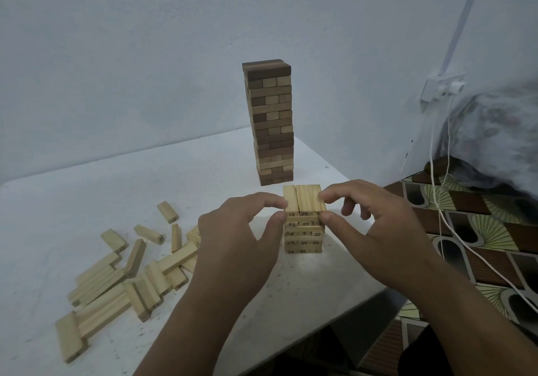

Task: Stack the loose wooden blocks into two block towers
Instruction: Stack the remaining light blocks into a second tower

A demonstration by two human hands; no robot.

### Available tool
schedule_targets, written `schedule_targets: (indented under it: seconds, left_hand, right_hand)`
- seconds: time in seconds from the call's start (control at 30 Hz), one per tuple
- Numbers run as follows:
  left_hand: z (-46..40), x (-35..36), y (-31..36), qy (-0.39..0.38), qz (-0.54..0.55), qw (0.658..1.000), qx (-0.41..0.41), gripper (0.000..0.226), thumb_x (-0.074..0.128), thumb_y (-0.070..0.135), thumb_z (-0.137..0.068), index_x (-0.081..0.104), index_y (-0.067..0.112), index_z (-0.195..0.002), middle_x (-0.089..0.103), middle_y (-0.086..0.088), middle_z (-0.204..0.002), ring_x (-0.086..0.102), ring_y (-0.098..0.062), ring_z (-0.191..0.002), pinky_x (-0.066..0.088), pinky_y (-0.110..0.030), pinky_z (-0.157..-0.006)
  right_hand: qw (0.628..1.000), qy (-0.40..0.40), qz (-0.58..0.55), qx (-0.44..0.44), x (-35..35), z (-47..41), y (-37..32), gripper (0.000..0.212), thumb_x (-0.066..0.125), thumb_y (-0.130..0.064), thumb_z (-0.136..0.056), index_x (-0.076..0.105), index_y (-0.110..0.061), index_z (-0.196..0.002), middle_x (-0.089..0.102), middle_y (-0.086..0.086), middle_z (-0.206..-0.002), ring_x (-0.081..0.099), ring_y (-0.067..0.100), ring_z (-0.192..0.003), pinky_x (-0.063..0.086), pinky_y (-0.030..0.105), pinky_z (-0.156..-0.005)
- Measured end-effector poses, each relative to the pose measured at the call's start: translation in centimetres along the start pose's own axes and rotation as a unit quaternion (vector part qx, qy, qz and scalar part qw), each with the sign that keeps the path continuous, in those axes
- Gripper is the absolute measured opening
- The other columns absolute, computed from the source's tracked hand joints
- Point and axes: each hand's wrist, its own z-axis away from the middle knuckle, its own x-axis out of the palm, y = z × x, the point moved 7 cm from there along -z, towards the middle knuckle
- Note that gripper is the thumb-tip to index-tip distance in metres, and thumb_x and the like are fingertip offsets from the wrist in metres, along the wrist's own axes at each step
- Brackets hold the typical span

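Your fingers (278, 202) of the left hand (235, 239) are curled, with thumb and forefinger pinching the left side of the short pale tower's (304, 231) top layer; your right hand (375, 227) mirrors this, thumb and forefinger pinching the right side of the same layer, its other fingers loosely bent above the table (72, 177).

Item, short pale tower: stands directly between your two hands, touching both. About five or six layers show, of light wood, three blocks to a layer, with black numbers printed on the block ends facing you. The top layer's blocks run away from you; a narrow gap shows between the leftmost block and its neighbour.

Item, tall dark tower (270, 125): stands just behind the short pale tower, apart from it, upright, many layers high, mixing dark brown and lighter tan blocks.

Item, loose pale blocks (116, 276): heaped to the left of the short pale tower, beyond your left hand, lying flat, on edge and overlapping, some with dark markings on their ends.

Item, white cable (448, 230): hangs to the right of the short pale tower, off the table, over a patterned floor (465, 247).
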Motion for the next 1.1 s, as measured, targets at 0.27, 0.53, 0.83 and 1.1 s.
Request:
schedule_targets:
  seconds: [0.27,0.53,0.83,1.1]
  left_hand:
    - [-0.1,-1.3,-1.1,0.04,0.014,0.999,0.01,0.019,0.062,0.04,-0.089,0.059,0.057,-0.079,0.05,0.052,-0.08,0.047,0.028,-0.093,0.029,-0.003,-0.081]
    - [1.2,-5.6,-3.9,0.064,0.002,0.998,-0.001,0.014,0.065,0.028,-0.089,0.072,0.04,-0.086,0.065,0.036,-0.089,0.056,0.017,-0.099,0.034,0.0,-0.081]
    - [3.4,-9.9,-9.0,-0.013,-0.103,0.991,-0.08,0.018,0.052,0.041,-0.075,0.068,0.044,-0.083,0.063,0.032,-0.096,0.054,0.004,-0.104,0.041,-0.044,-0.1]
    - [3.9,-9.2,-10.7,-0.076,-0.187,0.975,-0.098,0.005,0.062,0.043,-0.084,0.067,0.042,-0.086,0.059,0.029,-0.105,0.04,0.004,-0.111,0.018,-0.031,-0.088]
  right_hand:
    - [0.999,0.046,-0.008,-0.015,-0.9,0.1,-1.3,0.021,0.064,-0.04,-0.083,0.063,-0.033,-0.104,0.059,-0.025,-0.098,0.053,0.003,-0.085,0.039,0.003,-0.068]
    - [0.995,0.037,-0.044,-0.084,2.7,0.7,-6.7,0.019,0.069,-0.018,-0.083,0.068,-0.022,-0.101,0.064,-0.015,-0.102,0.057,0.0,-0.098,0.047,0.013,-0.084]
    - [0.979,-0.17,0.024,-0.108,11.9,2.1,-9.7,0.03,0.056,-0.027,-0.089,0.062,-0.025,-0.118,0.059,-0.011,-0.118,0.048,0.008,-0.105,0.043,0.027,-0.089]
    - [0.969,-0.193,0.119,-0.096,13.8,1.9,-9.9,0.029,0.048,-0.038,-0.087,0.072,-0.033,-0.104,0.058,-0.016,-0.122,0.046,0.011,-0.106,0.035,0.033,-0.08]
